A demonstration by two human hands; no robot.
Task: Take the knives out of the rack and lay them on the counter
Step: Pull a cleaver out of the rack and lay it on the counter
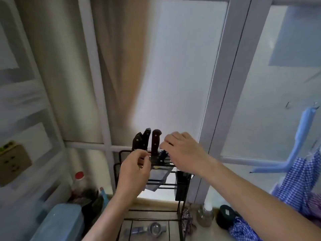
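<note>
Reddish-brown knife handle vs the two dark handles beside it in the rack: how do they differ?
The reddish-brown handle is lighter and stands nearly upright; the dark handles lean together. It sits nearer the right hand, they sit above the left hand. All have rivets and remain in the black wire rack, neither hand gripping one.

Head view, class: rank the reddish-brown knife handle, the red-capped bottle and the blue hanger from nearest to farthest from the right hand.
1. Reddish-brown knife handle, just left of the right hand, in the rack.
2. Red-capped bottle, lower left on the counter.
3. Blue hanger, far right.
</note>
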